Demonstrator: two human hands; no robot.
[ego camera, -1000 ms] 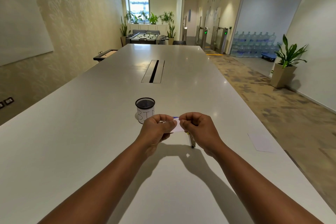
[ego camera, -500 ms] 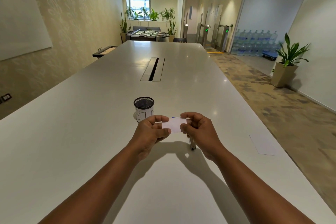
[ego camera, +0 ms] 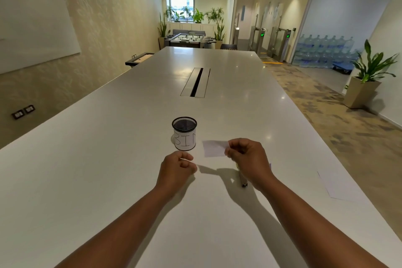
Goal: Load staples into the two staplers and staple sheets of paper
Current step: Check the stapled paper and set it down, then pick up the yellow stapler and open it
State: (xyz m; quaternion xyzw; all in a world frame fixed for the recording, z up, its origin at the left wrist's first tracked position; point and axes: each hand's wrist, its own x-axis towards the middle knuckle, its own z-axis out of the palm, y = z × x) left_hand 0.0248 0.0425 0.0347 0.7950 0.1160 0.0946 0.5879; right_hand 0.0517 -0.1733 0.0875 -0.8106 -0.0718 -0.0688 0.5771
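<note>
My right hand (ego camera: 248,159) pinches a small white box or card (ego camera: 214,148) by its right edge, held above the table. My left hand (ego camera: 177,168) hovers lower left of it with fingers curled, pinching a thin pale sliver (ego camera: 186,159) that looks like a strip of staples. A stapler (ego camera: 242,179) lies on the table under my right hand, mostly hidden, with only its dark near end and a bit of yellow showing. A white sheet of paper (ego camera: 339,187) lies flat near the table's right edge.
A black mesh cup labelled BIN (ego camera: 185,135) stands just beyond my left hand. The long white table (ego camera: 108,159) has a cable slot (ego camera: 195,82) in its middle. The right table edge drops to carpeted floor, with a potted plant (ego camera: 365,85) beyond.
Both hands held the small white box together. My left hand has since pulled away down and left with its fingers pinched. The right hand keeps the box and has shifted slightly right.
</note>
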